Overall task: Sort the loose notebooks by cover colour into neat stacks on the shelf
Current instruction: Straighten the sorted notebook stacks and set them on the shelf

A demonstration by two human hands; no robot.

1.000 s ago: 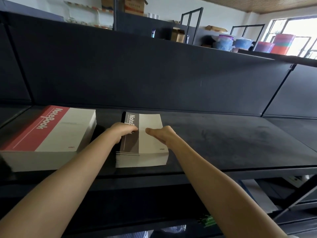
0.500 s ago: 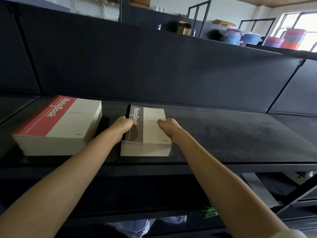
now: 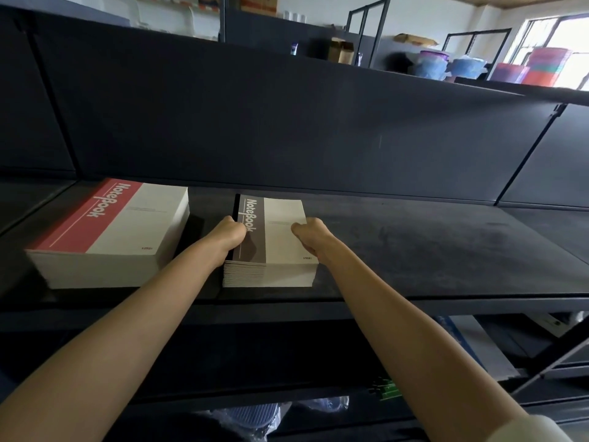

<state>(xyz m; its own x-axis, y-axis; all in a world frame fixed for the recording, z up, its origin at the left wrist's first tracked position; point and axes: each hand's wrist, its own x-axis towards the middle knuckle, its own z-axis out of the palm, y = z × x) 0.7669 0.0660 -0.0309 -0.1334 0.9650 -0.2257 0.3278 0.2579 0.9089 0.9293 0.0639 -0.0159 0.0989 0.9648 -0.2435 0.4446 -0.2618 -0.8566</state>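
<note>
A stack of brown-and-white notebooks (image 3: 274,237) lies on the black shelf (image 3: 430,250), near its front edge. My left hand (image 3: 228,236) grips the stack's left side, fingers curled over the spine edge. On the stack's right side my right hand (image 3: 310,236) grips it too, fingers curled over the top cover's edge. Left of it sits a taller stack of red-and-white notebooks (image 3: 108,231), apart from both hands. How far the fingers reach down the stack's sides is hidden.
The shelf's dark back panel (image 3: 287,122) rises right behind the stacks. Bare shelf surface stretches to the right of the brown stack. Below the shelf's front edge are lower shelves with bagged goods (image 3: 255,416). Boxes and coloured tubs (image 3: 541,68) stand far behind.
Both hands have slid from the top cover to the stack's sides and curled around it. The view has shifted upward slightly; the stacks have stayed where they were.
</note>
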